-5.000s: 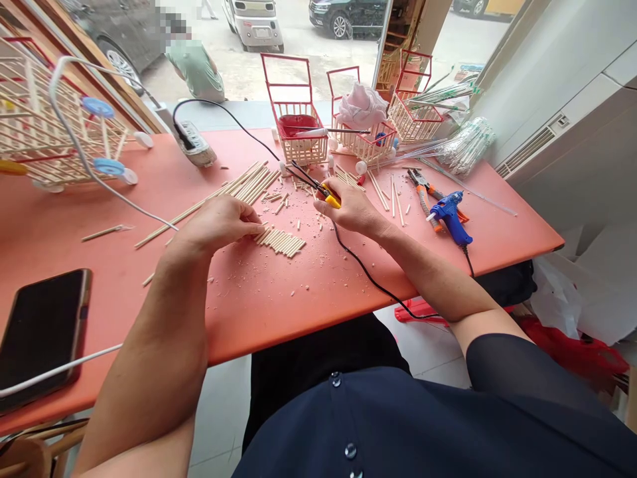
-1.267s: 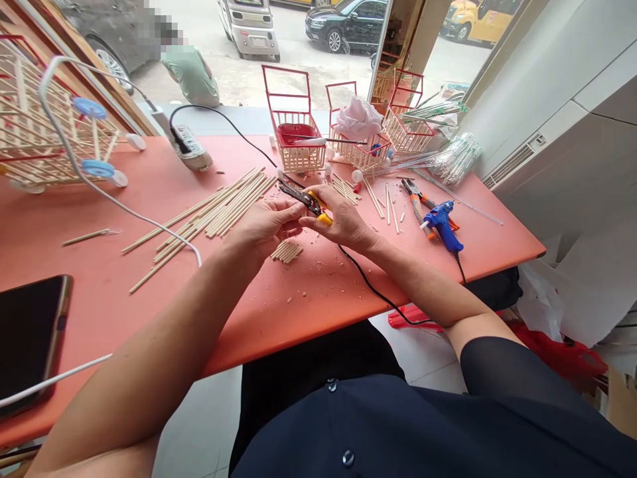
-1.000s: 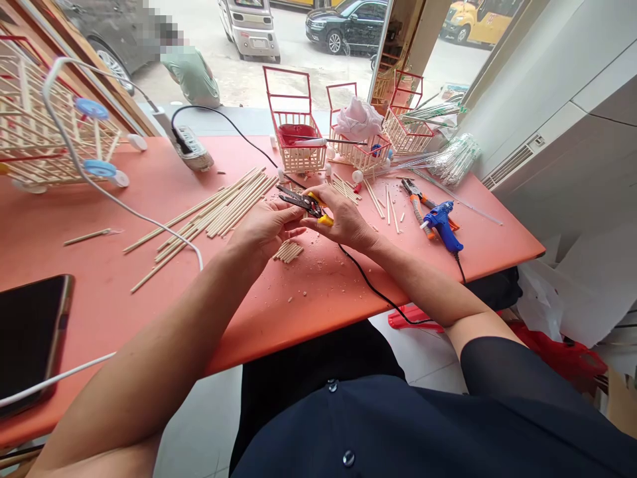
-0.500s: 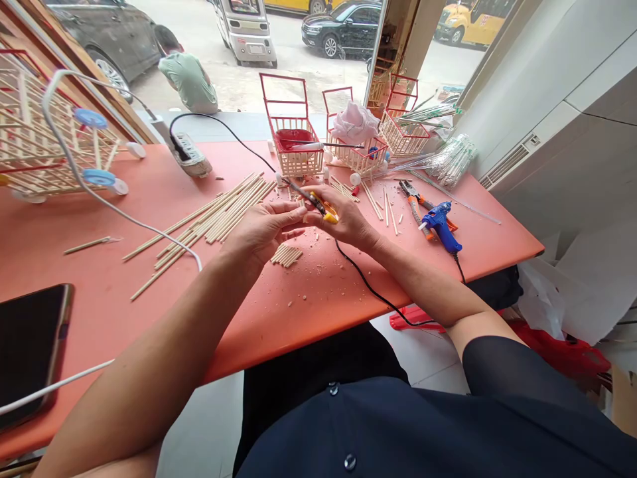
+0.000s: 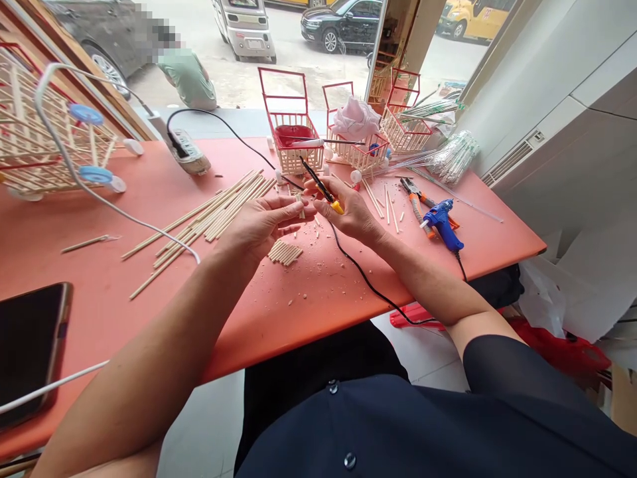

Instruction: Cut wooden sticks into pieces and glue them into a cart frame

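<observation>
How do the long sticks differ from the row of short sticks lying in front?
The long sticks are several times longer than the short sticks. Long sticks lie staggered; short sticks sit side by side, compactly. Both are thin, pale and flat on the table.

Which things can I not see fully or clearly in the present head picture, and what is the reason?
In the head view:
Small wooden piece: partly covered by the left hand; full length unclear.
Yellow-handled tool: handles partly covered by the right hand.
Phone: cut off by the left edge.
Far-left cart: also cut off there.
</observation>
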Demonstrator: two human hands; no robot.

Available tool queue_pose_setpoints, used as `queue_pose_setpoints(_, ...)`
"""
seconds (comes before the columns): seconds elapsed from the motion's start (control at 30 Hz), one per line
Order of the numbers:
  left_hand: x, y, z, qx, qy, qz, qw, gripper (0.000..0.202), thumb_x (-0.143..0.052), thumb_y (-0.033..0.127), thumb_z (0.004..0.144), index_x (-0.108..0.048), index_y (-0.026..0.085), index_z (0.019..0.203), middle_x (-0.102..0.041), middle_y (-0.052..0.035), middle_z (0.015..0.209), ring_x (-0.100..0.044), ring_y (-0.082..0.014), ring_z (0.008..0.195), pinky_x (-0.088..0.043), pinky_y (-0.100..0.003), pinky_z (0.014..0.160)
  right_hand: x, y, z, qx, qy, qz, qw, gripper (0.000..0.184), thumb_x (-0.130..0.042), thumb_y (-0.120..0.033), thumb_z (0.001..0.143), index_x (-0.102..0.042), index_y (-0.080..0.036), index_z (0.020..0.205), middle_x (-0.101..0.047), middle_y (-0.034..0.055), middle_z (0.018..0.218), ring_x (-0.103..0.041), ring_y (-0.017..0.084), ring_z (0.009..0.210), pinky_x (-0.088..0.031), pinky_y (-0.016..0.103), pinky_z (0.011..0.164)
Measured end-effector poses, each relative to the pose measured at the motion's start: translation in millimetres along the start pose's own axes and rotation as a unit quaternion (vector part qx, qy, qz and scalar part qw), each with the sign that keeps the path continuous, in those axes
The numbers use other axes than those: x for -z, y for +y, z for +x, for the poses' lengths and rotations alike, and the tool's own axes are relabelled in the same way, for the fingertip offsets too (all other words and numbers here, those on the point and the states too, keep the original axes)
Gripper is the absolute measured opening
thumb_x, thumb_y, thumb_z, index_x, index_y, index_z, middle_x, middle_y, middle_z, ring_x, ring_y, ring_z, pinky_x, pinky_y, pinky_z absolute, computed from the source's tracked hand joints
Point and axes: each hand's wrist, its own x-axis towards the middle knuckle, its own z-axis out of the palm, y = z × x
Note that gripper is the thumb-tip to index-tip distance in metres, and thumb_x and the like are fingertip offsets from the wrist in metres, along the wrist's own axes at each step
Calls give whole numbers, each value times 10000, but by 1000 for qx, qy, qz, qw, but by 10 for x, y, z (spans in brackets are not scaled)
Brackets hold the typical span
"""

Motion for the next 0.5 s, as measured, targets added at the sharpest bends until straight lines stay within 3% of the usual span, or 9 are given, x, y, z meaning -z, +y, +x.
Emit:
queue_pose_setpoints(0.27,46,38,-21,-55,11,62,997,487,-1087,602,614,-889,234,865,-894,-129,944,-843,-314,1004,-599,-447,955,44,-13,18,-70,-25,-38,997,442,-659,-554,1028,-713,-167,1234,-787,141,1250,-718,280,1136,-552,466,1047)
queue_pose_setpoints(0.5,-6,138,-84,-107,34,121,986,312,-1048,470,727,-900,222,843,-880,-124,868,-857,-311,928,-617,-410,858,151,-156,42,-139,-119,-100,978,548,-636,-656,1043,-719,-148,1232,-773,106,1139,-671,237,1027,-494,371,916)
